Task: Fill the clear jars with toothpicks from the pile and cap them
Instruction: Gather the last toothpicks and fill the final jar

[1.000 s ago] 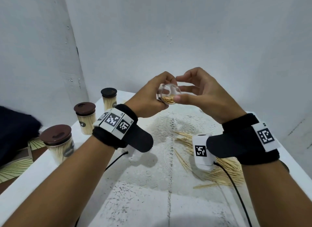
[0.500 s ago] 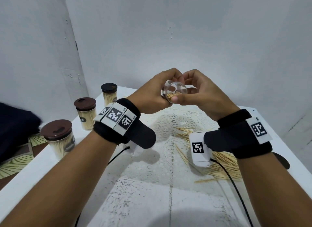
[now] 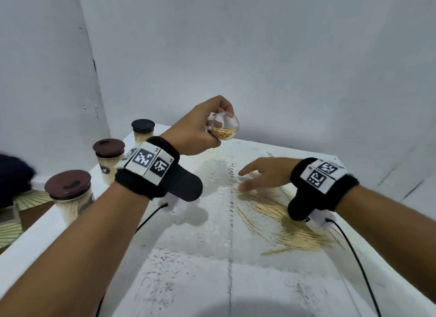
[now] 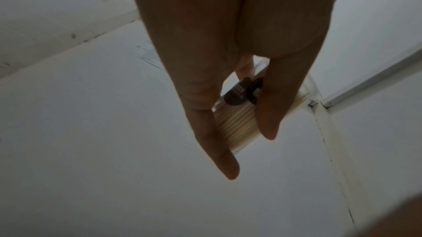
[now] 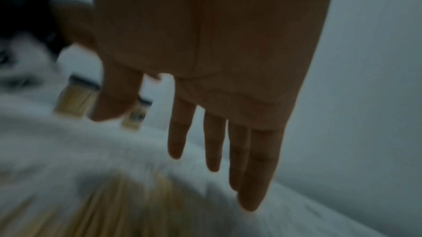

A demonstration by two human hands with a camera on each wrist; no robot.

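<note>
Gripping jar [image 3: 223, 129], left hand [image 3: 195, 130] raised.

Bare forearms, and on each a thick black wrist band [image 3: 141, 182] carrying white square-coded tags [image 3: 320, 175]. A white camera unit [image 3: 317, 220] hangs beneath, trailing a thin black cable [image 3: 354, 253].

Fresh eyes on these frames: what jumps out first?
The left hand holds a clear jar tipped in the air, partly filled with toothpicks. Below it, the right hand, fingers spread, reaches down to the toothpick pile on the white table. Three capped jars line the table's left edge.
</note>
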